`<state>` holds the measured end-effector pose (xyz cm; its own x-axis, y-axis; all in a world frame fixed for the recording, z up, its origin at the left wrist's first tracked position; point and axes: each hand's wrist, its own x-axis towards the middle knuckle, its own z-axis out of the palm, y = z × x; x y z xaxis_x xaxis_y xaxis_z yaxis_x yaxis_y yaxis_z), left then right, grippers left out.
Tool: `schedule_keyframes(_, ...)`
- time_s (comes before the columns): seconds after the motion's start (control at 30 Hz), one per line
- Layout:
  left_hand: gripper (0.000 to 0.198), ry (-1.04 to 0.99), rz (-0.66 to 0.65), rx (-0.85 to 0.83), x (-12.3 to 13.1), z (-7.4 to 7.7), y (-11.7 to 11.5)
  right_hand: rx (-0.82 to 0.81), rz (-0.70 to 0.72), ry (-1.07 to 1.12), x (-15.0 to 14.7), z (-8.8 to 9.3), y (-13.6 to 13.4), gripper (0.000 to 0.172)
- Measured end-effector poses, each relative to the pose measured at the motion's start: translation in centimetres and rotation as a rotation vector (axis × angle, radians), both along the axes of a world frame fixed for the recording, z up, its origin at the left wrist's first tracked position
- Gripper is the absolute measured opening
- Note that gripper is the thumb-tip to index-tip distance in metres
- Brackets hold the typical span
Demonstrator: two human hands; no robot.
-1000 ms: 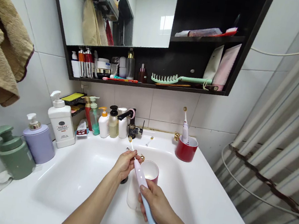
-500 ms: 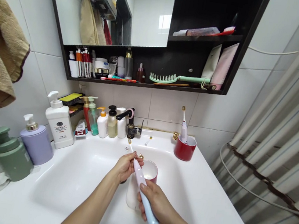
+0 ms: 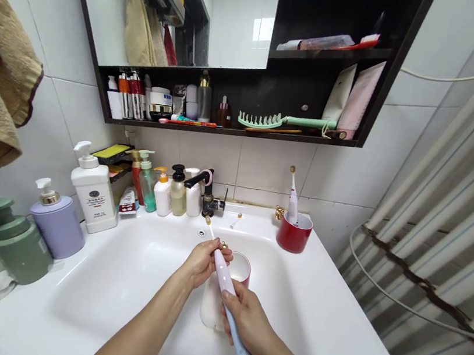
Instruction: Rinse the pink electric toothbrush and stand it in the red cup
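Observation:
An electric toothbrush (image 3: 223, 278), its handle fading from pink to light blue, slants over the sink with its brush head pointing away. My right hand (image 3: 250, 319) is wrapped round the lower handle. My left hand (image 3: 203, 260) pinches the thin neck of the brush head (image 3: 209, 225) where it meets the handle. Below my hands, a red cup with a white inside (image 3: 242, 267) and a white container (image 3: 210, 309) stand in the sink, both partly covered. A bit of gold-coloured metal (image 3: 224, 245) shows behind my left fingers.
Beyond the sink (image 3: 125, 279) stands a black faucet (image 3: 208, 191), with a spare brush head (image 3: 236, 220) on the ledge. A red cup (image 3: 293, 235) at right holds another electric toothbrush (image 3: 292, 200). Pump bottles (image 3: 95, 196) line the left side. Overhead is a mirrored cabinet (image 3: 303, 143).
Both hands keep their grip on the toothbrush, and its brush head has shifted very slightly right. The whole view has moved a little.

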<state>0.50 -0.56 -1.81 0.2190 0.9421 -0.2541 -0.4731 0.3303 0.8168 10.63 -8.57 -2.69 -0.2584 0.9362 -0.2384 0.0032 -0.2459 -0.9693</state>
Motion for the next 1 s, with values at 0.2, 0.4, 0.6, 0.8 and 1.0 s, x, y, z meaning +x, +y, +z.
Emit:
schedule_keyframes(0.2,0.018,-0.02,-0.026,0.022,0.2,-0.1,-0.1,0.013,0.008,-0.007,0.1,0.1,0.1,0.025)
schedule_keyframes(0.4,0.016,-0.013,-0.036,0.053,0.6,-0.1,-0.3,0.107,-0.044,-0.122,0.3,0.1,0.3,0.026)
schedule_keyframes(0.6,0.015,-0.052,-0.067,0.073,0.4,0.3,-0.5,0.01,0.018,0.066,0.2,0.1,0.3,0.023)
schedule_keyframes(0.8,0.016,-0.061,-0.076,0.094,0.3,0.3,-0.7,0.003,0.045,0.141,0.2,0.5,0.1,0.023)
schedule_keyframes(1.0,0.019,-0.009,-0.079,0.154,0.6,1.1,-1.0,-0.007,0.078,0.25,0.2,0.8,0.8,0.026)
